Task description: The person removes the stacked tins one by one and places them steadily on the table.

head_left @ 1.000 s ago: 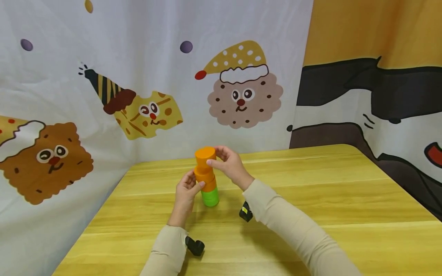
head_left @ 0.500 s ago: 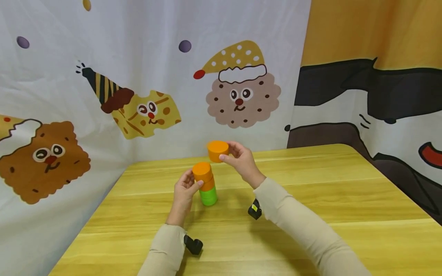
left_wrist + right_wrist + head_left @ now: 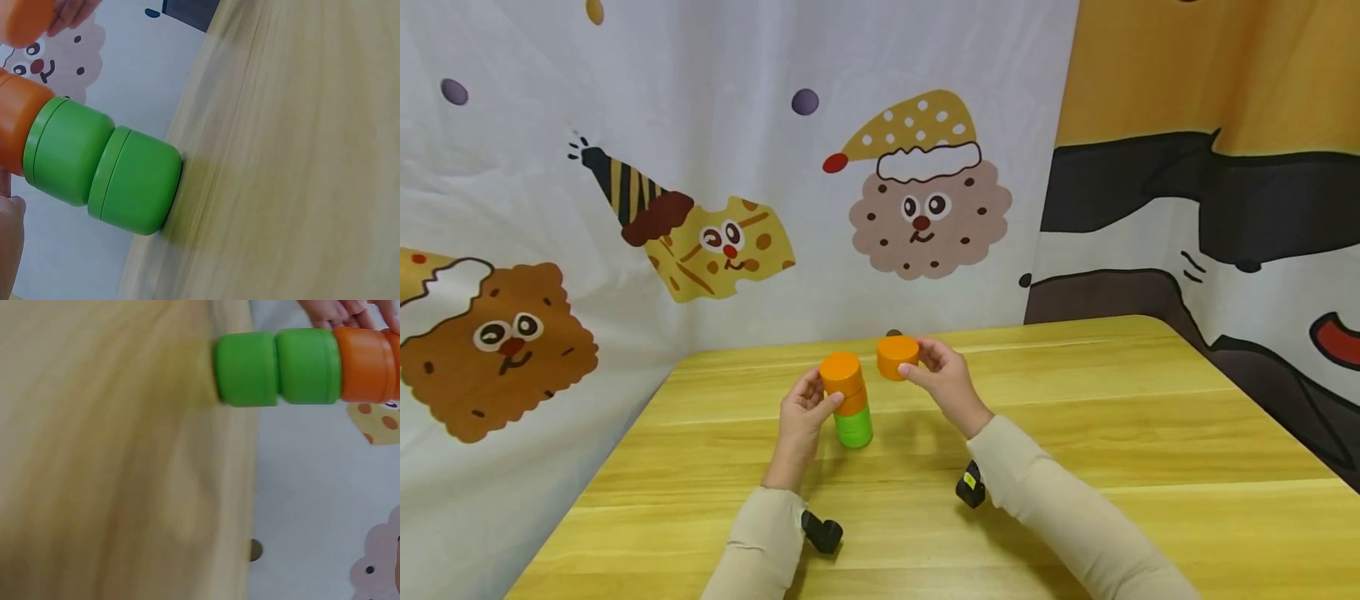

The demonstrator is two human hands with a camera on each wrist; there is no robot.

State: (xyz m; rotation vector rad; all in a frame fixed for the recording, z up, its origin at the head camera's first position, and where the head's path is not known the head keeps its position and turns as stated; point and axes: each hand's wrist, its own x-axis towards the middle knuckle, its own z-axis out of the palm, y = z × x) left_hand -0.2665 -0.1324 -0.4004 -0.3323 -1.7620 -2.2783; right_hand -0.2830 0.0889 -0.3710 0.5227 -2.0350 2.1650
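Two green jars with lid seams stand one on the other on the table, under orange jars of the same squat round shape. My left hand grips the orange upper part of this upright stack, thumb at the near side and fingers behind. To the right of the stack, my right hand holds another orange jar by its side, between thumb and fingers. That jar is apart from the stack and raised over the table; it also shows at the top left corner of the left wrist view.
The wooden table has its far edge close to a cartoon-printed curtain. Black wrist cameras stick out from both sleeves, the left one low in front of the stack.
My right hand has taken the top orange jar off the stack, moved it to the right, then lowered it somewhat. My left hand stays on the stack.
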